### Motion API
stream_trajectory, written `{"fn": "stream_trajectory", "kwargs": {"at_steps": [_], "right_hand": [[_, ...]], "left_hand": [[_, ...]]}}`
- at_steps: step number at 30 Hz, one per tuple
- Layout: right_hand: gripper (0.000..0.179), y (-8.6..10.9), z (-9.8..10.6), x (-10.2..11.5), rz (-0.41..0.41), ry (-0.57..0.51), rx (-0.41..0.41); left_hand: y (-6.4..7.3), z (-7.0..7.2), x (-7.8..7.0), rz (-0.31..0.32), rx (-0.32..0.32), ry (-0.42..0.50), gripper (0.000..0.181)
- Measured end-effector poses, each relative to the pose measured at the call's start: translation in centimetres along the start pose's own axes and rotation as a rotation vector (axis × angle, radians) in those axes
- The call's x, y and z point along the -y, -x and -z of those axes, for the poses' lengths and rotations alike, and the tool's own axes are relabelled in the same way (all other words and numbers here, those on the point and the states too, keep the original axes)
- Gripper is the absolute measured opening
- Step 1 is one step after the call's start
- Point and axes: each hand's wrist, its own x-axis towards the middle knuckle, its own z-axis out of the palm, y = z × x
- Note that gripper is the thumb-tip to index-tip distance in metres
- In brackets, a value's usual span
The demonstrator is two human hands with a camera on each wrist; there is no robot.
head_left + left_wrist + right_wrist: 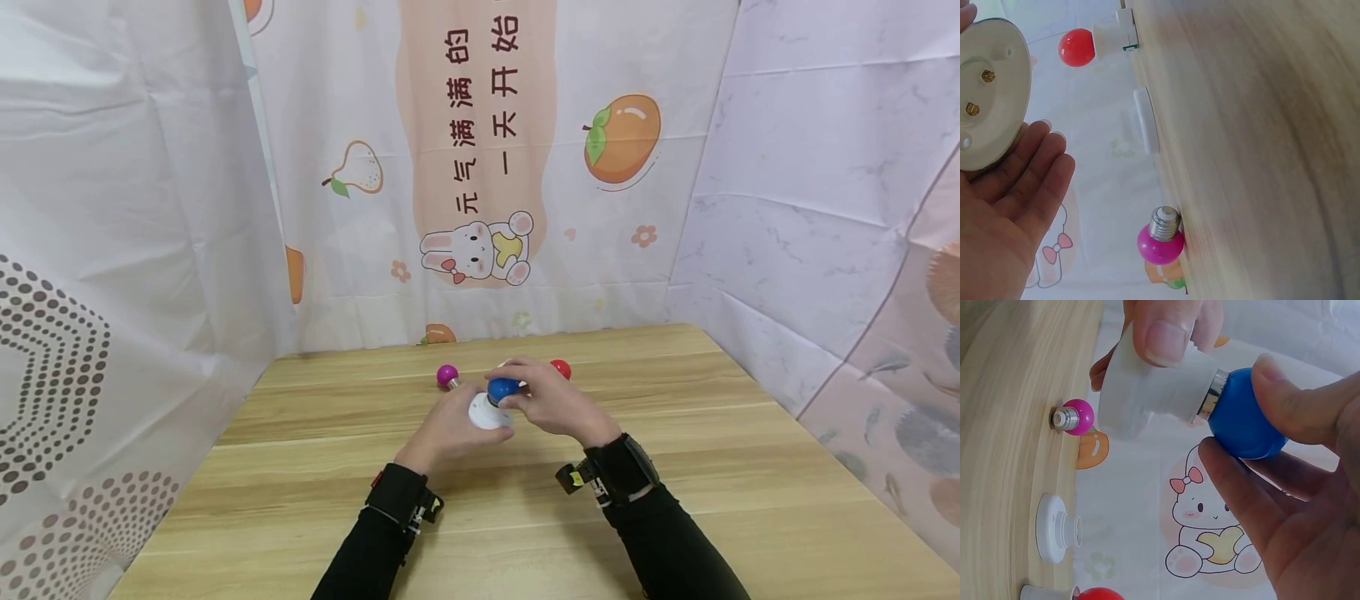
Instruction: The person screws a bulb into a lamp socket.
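My left hand (pixel 447 423) grips a white lamp socket (pixel 486 417), lifted off the table, with the thumb along its near side. Its underside, with brass screws, faces the left wrist camera. In my right hand (pixel 555 402) a blue light bulb (pixel 502 389) is pinched between thumb and fingers. The right wrist view shows the bulb's metal base (pixel 1213 395) at the socket's mouth, with a band of metal still visible. How deep the rest sits inside is hidden.
Beyond the hands, a magenta bulb (pixel 447 375) lies on the wooden table (pixel 360 433). A second white socket (pixel 1052 528) stands there without a bulb. Another socket (pixel 1110 39) carries a red bulb (pixel 1077 47). Printed curtains surround the table at the back and sides.
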Motion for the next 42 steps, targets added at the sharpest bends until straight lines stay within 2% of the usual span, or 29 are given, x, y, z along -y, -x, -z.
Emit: {"fn": "stream_trajectory", "kwargs": {"at_steps": [7, 14, 22, 29, 42], "right_hand": [[0.043, 0.0, 0.2, 0.1, -0.013, -0.026, 0.03], [0.062, 0.3, 1.0, -0.9, -0.063, -0.144, 0.078], [0.061, 0.8, 1.7, -2.5, -0.123, -0.201, 0.148], [0.061, 0.6, 0.9, -3.5, -0.119, -0.333, 0.263], [0.071, 0.2, -0.6, -3.7, -0.082, -0.262, 0.237]], "left_hand": [[0.1, 0.0, 0.1, 0.002, 0.021, 0.007, 0.073], [0.3, 0.2, -0.1, 0.034, 0.03, 0.067, 0.075], [0.3, 0.3, -0.1, 0.054, 0.02, 0.165, 0.076], [0.2, 0.3, -0.2, 0.04, 0.033, 0.233, 0.083], [0.2, 0.2, -0.2, 0.039, 0.075, 0.241, 0.092]]}}
